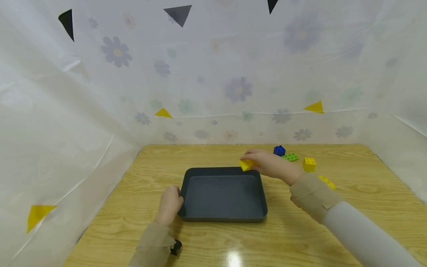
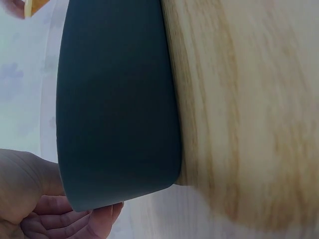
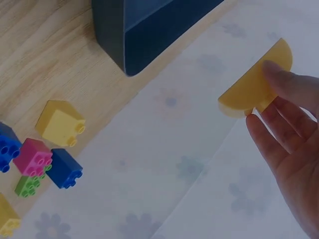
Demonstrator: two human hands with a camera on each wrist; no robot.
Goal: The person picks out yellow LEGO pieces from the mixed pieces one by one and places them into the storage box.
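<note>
A dark rectangular tray (image 1: pixel 223 218) lies on the wooden table, its inside bare. At its left wall, my left hand (image 1: pixel 169 204) grips the rim; in the left wrist view the fingers of that hand (image 2: pixel 55 204) curl round the tray's wall (image 2: pixel 117 109). Above the tray's back right corner, my right hand (image 1: pixel 268 164) pinches a yellow block (image 1: pixel 247 164). The right wrist view shows this block (image 3: pixel 259 82) with a rounded side, held between the thumb and fingers of the right hand (image 3: pixel 294 134).
Right of the tray stand a blue block (image 1: pixel 279 150), a green block (image 1: pixel 291 157), a yellow block (image 1: pixel 309 164) and another yellow piece (image 1: pixel 327 182), partly behind the right sleeve. The right wrist view also shows a pink block (image 3: pixel 33 157). A black object (image 1: pixel 176 247) is beside the left sleeve.
</note>
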